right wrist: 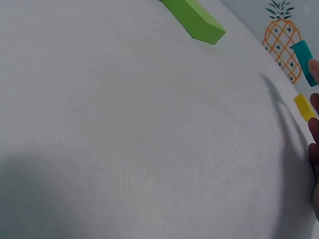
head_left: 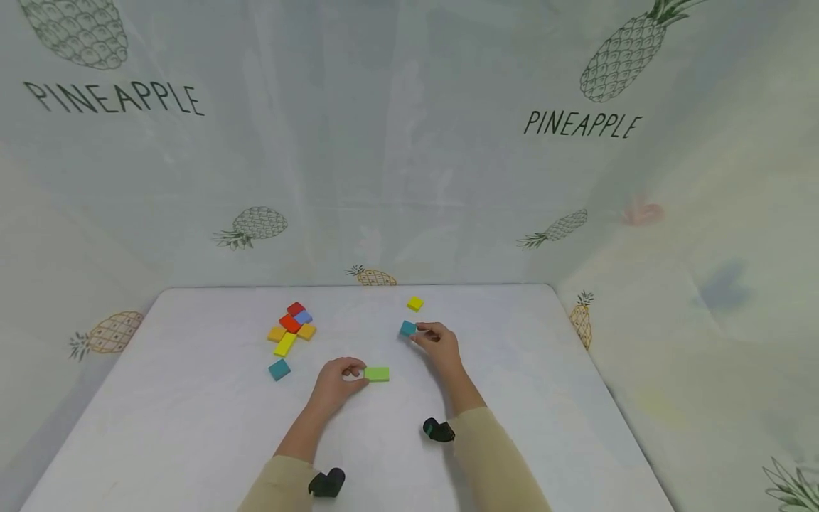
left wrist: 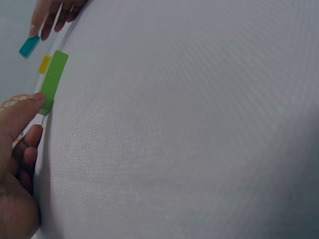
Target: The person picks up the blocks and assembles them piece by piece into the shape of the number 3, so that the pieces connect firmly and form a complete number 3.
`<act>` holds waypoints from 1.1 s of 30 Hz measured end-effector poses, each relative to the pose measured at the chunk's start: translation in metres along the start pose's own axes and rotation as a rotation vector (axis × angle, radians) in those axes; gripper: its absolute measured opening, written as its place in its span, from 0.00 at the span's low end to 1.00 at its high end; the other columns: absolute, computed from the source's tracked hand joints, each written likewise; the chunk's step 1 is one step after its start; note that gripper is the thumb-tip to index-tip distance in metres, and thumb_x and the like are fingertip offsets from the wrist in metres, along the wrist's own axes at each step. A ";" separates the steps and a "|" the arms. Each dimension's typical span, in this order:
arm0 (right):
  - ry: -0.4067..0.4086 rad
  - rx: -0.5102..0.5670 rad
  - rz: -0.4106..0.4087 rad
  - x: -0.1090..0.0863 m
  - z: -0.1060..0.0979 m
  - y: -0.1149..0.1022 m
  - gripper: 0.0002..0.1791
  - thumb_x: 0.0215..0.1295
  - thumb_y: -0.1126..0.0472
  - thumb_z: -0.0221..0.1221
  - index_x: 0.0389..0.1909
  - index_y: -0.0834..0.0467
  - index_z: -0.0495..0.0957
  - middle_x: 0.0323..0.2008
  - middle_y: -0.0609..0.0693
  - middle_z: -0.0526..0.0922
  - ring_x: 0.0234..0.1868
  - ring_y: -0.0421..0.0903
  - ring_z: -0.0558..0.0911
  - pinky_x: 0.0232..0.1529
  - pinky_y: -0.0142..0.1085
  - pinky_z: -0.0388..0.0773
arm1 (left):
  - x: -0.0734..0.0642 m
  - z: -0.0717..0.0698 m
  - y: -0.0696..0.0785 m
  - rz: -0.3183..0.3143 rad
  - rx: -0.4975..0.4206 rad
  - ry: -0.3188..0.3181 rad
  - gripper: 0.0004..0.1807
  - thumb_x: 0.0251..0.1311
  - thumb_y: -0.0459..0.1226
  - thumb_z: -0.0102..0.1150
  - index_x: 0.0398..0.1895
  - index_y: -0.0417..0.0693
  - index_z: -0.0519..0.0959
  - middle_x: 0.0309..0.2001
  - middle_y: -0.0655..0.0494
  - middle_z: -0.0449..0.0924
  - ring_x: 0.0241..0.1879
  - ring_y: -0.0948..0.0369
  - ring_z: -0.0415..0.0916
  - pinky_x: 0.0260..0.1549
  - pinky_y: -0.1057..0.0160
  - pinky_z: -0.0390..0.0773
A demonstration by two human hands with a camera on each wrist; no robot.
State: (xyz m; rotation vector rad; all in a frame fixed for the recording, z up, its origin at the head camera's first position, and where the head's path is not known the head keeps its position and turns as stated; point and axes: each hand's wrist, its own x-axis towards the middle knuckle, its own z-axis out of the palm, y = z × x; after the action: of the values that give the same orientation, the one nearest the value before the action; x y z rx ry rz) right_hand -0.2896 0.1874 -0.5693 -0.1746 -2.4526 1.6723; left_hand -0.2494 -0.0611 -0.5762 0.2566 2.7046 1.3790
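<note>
Thumb and fingers of my left hand (head_left: 335, 382) pinch the left end of a light green rectangular block (head_left: 377, 374), low over the white table. In the left wrist view the thumb presses on one end of the green block (left wrist: 54, 82). Farther back and to the right, my right hand (head_left: 441, 344) pinches a teal block (head_left: 407, 328) between thumb and fingertips. The right wrist view has this teal block (right wrist: 305, 62) raised above the tabletop. A yellow block (head_left: 415, 304) lies on the table just beyond the right hand.
On the left of the white table (head_left: 525, 384) is a cluster of flat blocks: red (head_left: 291, 323), blue (head_left: 303, 317), orange (head_left: 307, 331) and yellow (head_left: 285, 344). Another teal block (head_left: 279, 369) lies nearer than the cluster. A pineapple-print curtain (head_left: 409, 142) hangs behind the table.
</note>
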 end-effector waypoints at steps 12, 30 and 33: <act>-0.074 -0.016 -0.020 -0.027 -0.006 -0.001 0.17 0.57 0.57 0.70 0.48 0.52 0.84 0.46 0.47 0.81 0.47 0.47 0.76 0.49 0.41 0.73 | 0.001 0.001 -0.001 0.019 0.003 0.016 0.13 0.51 0.35 0.73 0.41 0.48 0.84 0.31 0.61 0.75 0.39 0.58 0.70 0.42 0.56 0.73; -0.125 0.050 -0.114 -0.057 -0.002 0.007 0.16 0.53 0.61 0.72 0.45 0.53 0.86 0.46 0.47 0.82 0.51 0.47 0.76 0.58 0.44 0.69 | 0.001 0.001 0.003 -0.025 0.019 0.009 0.14 0.53 0.36 0.72 0.43 0.49 0.84 0.31 0.61 0.75 0.40 0.57 0.70 0.44 0.56 0.74; -0.128 0.056 -0.140 -0.061 -0.002 0.003 0.16 0.53 0.64 0.72 0.45 0.57 0.85 0.45 0.51 0.83 0.51 0.50 0.77 0.57 0.43 0.70 | 0.000 0.000 0.003 -0.024 0.026 0.011 0.13 0.53 0.36 0.72 0.43 0.49 0.84 0.31 0.61 0.75 0.40 0.57 0.70 0.43 0.56 0.74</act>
State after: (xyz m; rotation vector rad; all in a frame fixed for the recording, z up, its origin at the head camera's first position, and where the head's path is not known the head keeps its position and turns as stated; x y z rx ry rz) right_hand -0.2291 0.1786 -0.5761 0.1119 -2.4395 1.7390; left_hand -0.2494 -0.0586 -0.5737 0.2184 2.7266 1.3433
